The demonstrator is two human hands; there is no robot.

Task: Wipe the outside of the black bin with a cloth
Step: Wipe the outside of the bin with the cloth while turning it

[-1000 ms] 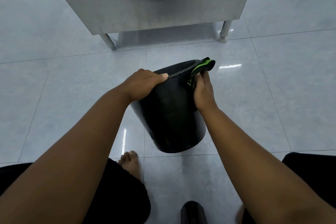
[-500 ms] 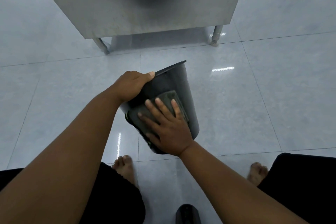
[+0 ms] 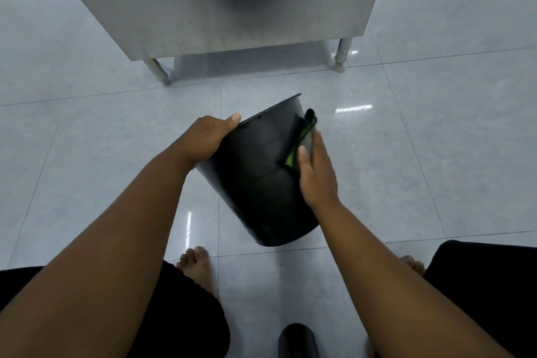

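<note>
Head view | tiled floor [image 3: 436,154] | black bin [image 3: 255,183] tilted over it, mouth facing away; wiping seems midway, right wall in hand, how much else is done cannot be told | left hand [image 3: 207,136] curled over rim, gripping | right hand [image 3: 315,174] fingers straight, pressing cloth | cloth [image 3: 305,132] against bin's upper right wall

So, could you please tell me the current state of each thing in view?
Black plastic bin: tilted, mouth facing away from the person, held at the rim.
Dark cloth with green edge: pressed against the bin's right side, near the rim.
Left hand: grips the bin's rim.
Right hand: fingers straight, pressing the cloth on the bin.
Stainless steel table: standing upright on its legs.
</note>
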